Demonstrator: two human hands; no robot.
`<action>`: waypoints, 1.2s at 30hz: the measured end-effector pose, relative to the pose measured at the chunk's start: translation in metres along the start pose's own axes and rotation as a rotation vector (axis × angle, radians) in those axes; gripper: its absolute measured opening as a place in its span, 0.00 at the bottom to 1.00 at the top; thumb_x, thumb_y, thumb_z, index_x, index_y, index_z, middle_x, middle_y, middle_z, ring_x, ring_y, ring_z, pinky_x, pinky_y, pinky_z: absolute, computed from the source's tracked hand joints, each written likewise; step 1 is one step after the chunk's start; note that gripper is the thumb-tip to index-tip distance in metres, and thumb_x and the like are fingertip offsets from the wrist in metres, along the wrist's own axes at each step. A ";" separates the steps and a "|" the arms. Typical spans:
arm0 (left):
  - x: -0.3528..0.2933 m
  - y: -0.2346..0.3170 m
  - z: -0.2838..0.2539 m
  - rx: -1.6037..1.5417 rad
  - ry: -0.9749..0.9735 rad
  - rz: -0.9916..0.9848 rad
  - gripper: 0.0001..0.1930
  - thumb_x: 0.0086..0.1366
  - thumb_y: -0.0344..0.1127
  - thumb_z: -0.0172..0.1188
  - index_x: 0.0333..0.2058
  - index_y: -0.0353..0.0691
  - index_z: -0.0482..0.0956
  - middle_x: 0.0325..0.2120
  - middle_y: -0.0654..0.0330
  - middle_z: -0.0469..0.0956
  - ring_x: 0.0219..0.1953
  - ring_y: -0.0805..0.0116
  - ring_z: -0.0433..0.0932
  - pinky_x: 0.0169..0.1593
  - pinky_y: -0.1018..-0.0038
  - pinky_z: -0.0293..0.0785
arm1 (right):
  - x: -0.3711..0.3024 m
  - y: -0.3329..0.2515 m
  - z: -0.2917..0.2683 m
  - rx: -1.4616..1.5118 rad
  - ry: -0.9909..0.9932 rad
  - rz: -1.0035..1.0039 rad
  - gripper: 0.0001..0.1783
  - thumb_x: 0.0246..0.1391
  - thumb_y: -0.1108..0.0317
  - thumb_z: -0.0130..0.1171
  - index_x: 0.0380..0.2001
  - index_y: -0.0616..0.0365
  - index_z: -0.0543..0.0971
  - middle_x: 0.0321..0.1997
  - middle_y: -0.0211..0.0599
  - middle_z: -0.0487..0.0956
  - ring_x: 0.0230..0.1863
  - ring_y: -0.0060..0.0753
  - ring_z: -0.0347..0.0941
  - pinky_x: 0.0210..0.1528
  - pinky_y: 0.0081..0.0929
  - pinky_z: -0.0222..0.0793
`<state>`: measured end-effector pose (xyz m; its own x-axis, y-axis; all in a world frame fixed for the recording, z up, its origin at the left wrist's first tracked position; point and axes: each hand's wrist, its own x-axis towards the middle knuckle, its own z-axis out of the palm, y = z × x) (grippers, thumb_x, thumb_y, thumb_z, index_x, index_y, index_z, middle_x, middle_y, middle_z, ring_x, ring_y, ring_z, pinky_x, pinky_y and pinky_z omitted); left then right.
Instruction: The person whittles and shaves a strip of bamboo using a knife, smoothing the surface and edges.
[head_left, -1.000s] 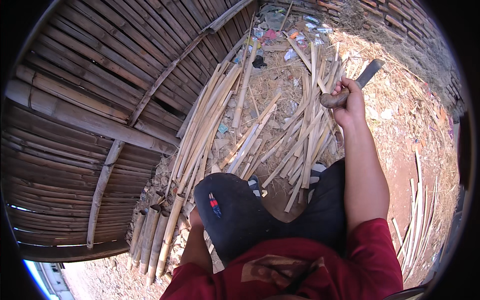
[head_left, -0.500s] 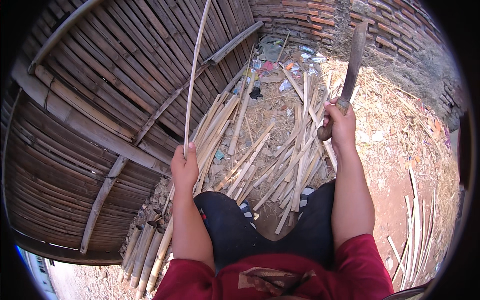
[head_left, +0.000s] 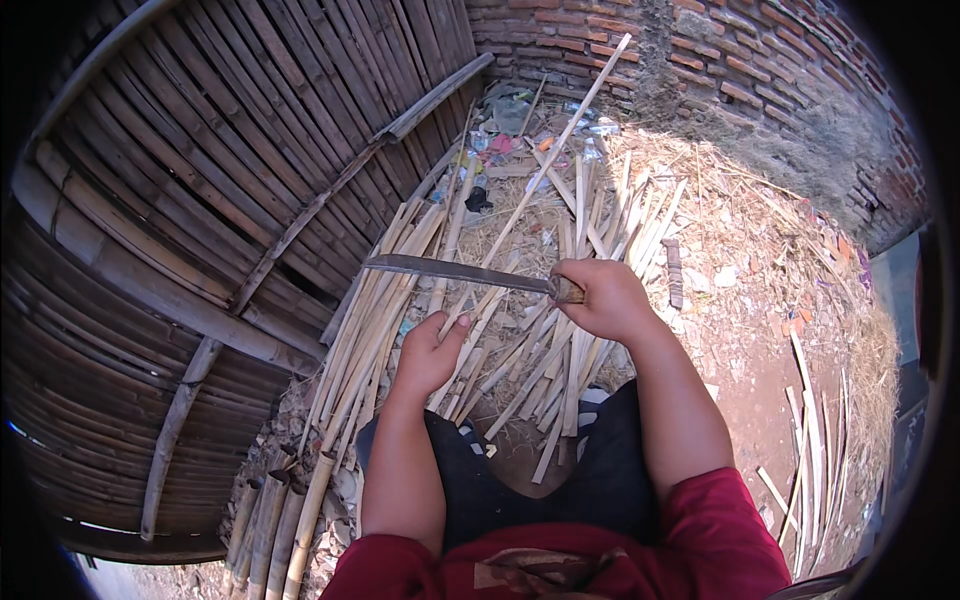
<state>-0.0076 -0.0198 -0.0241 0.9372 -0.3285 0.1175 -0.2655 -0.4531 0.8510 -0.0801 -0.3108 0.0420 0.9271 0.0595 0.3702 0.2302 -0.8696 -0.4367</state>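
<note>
Straw-coloured long bamboo strip (head_left: 563, 142) slants up from left hand (head_left: 432, 352), gripped near lower end; likely light, springy, splintery, best held there. Right hand (head_left: 608, 300) clenches wooden-handled, dark-bladed machete (head_left: 460, 272), probably heavier; blade-strip contact unclear.

Daylight falls strongest on the ground (head_left: 735, 345) at right, where the straw (head_left: 720, 195) looks pale and nearly washed out. A sharp shadow edge runs beside the brick wall (head_left: 750, 70), which sits in softer shade. The bamboo wall (head_left: 300, 130) at left is dim, with thin slits of glare low down. The trousers (head_left: 620, 460) sink to near black; the blade (head_left: 455, 272) reads dark grey. Fisheye distortion bends lines toward a black, rounded rim, and far litter (head_left: 505, 130) lacks fine detail.
</note>
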 end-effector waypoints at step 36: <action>-0.003 -0.001 0.002 0.143 -0.007 -0.066 0.25 0.67 0.54 0.70 0.30 0.34 0.80 0.20 0.55 0.78 0.24 0.63 0.76 0.33 0.64 0.74 | -0.001 0.024 -0.007 -0.066 -0.109 0.199 0.18 0.52 0.60 0.73 0.45 0.53 0.85 0.39 0.49 0.85 0.45 0.58 0.82 0.48 0.50 0.77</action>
<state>-0.0102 -0.0202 -0.0268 0.9523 -0.2992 0.0599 -0.2332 -0.5871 0.7752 -0.0776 -0.3356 0.0368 0.9796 -0.0663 0.1898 0.0235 -0.8996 -0.4360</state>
